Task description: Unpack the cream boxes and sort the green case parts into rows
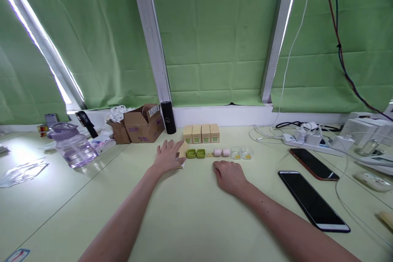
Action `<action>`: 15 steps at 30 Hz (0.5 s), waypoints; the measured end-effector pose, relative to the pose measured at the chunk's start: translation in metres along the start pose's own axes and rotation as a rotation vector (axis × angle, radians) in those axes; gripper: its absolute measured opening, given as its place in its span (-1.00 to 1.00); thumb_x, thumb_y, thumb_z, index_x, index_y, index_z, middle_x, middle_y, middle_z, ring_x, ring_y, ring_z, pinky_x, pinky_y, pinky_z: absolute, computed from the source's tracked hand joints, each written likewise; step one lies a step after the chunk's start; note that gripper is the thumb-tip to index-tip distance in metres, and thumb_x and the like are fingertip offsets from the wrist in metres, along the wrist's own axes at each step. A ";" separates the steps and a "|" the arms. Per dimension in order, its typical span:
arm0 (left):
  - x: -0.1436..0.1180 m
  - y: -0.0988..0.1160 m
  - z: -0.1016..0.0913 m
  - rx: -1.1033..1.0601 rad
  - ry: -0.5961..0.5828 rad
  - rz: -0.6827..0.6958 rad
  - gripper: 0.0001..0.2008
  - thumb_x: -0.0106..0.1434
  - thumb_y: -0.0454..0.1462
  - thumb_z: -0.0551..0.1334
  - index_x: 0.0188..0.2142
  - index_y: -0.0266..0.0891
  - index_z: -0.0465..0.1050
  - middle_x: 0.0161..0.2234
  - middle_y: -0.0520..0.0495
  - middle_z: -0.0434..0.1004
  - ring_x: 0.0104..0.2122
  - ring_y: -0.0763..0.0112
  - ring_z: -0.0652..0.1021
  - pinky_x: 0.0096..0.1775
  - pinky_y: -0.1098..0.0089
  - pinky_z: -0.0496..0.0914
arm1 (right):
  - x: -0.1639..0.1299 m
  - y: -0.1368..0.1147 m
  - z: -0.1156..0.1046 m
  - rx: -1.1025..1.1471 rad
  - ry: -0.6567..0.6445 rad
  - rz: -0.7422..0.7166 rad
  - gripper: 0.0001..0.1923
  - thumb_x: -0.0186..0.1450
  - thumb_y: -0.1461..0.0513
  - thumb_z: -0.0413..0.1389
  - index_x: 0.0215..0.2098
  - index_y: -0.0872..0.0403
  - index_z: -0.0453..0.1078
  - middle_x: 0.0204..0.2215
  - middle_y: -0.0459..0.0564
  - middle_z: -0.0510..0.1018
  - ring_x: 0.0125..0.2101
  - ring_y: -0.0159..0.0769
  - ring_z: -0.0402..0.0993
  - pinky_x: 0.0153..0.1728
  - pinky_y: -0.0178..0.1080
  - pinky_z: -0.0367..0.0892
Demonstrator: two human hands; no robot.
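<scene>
My left hand (167,156) lies flat on the pale green table, fingers spread, its fingertips on a flat tan card piece (183,150) beside two small green cases (195,153). My right hand (229,175) rests palm down with fingers curled, just in front of two pink cases (221,152) and holding nothing. To the right of those sit two clear cases (241,153). Behind the row stand several small tan boxes with green labels (201,133).
A black cylinder (168,117) and open cardboard boxes (141,124) stand at the back left, and a purple bottle (72,145) sits further left. Two phones (313,199) lie at the right, with a power strip and cables (310,136) behind them.
</scene>
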State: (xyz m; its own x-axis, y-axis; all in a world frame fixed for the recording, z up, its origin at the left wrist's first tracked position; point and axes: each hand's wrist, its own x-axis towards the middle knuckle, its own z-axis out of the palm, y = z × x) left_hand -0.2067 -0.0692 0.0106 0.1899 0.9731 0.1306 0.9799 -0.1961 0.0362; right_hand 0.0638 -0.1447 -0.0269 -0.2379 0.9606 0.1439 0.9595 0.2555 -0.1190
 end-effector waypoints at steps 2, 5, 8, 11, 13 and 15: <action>-0.003 -0.001 -0.002 -0.010 -0.033 -0.013 -0.28 0.28 0.02 0.17 0.40 0.07 0.06 0.44 -0.25 0.03 0.44 -0.24 0.01 0.25 -0.38 0.03 | -0.001 0.000 0.000 0.001 -0.005 -0.003 -0.76 0.48 0.21 -0.07 -0.14 0.05 0.43 -0.17 0.06 0.63 -0.24 -0.19 0.57 -0.33 -0.24 0.11; -0.006 0.000 -0.004 -0.016 -0.043 -0.017 -0.30 0.27 0.00 0.17 0.37 0.06 0.10 0.42 -0.25 0.07 0.42 -0.19 0.06 0.19 -0.38 0.14 | -0.002 0.001 -0.002 0.004 -0.013 -0.010 -0.78 0.48 0.21 -0.06 -0.14 0.04 0.43 -0.16 0.05 0.63 -0.25 -0.21 0.56 -0.34 -0.25 0.11; -0.007 0.001 -0.006 -0.028 -0.022 -0.007 -0.31 0.26 -0.01 0.17 0.36 0.04 0.13 0.41 -0.25 0.11 0.40 -0.14 0.09 0.20 -0.30 0.19 | -0.004 0.001 -0.004 0.007 -0.016 -0.017 -0.78 0.48 0.21 -0.06 -0.15 0.04 0.43 -0.17 0.04 0.62 -0.25 -0.22 0.56 -0.35 -0.26 0.10; -0.007 0.001 -0.007 -0.034 -0.008 0.005 -0.32 0.26 -0.02 0.18 0.35 0.03 0.14 0.40 -0.25 0.14 0.40 -0.09 0.12 0.21 -0.25 0.20 | -0.005 0.001 -0.004 0.010 -0.015 -0.025 -0.78 0.48 0.21 -0.05 -0.15 0.04 0.43 -0.17 0.03 0.62 -0.24 -0.21 0.56 -0.35 -0.26 0.09; -0.007 0.000 -0.007 -0.029 -0.006 0.001 -0.31 0.26 -0.02 0.19 0.36 0.03 0.14 0.39 -0.24 0.16 0.40 -0.09 0.11 0.22 -0.26 0.19 | -0.004 0.001 -0.005 0.009 -0.015 -0.027 -0.78 0.48 0.21 -0.06 -0.14 0.04 0.43 -0.17 0.03 0.62 -0.24 -0.20 0.56 -0.35 -0.25 0.09; -0.007 -0.001 -0.008 -0.022 -0.008 -0.014 -0.29 0.25 0.00 0.20 0.36 0.04 0.13 0.41 -0.23 0.14 0.42 -0.13 0.06 0.24 -0.28 0.14 | -0.004 0.001 -0.005 0.009 -0.021 -0.028 -0.78 0.48 0.21 -0.06 -0.14 0.04 0.43 -0.16 0.04 0.62 -0.24 -0.20 0.56 -0.34 -0.25 0.10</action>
State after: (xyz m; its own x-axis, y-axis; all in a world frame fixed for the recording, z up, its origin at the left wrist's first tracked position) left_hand -0.2099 -0.0766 0.0175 0.1764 0.9767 0.1219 0.9810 -0.1847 0.0601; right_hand 0.0665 -0.1489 -0.0230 -0.2678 0.9551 0.1269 0.9511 0.2831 -0.1238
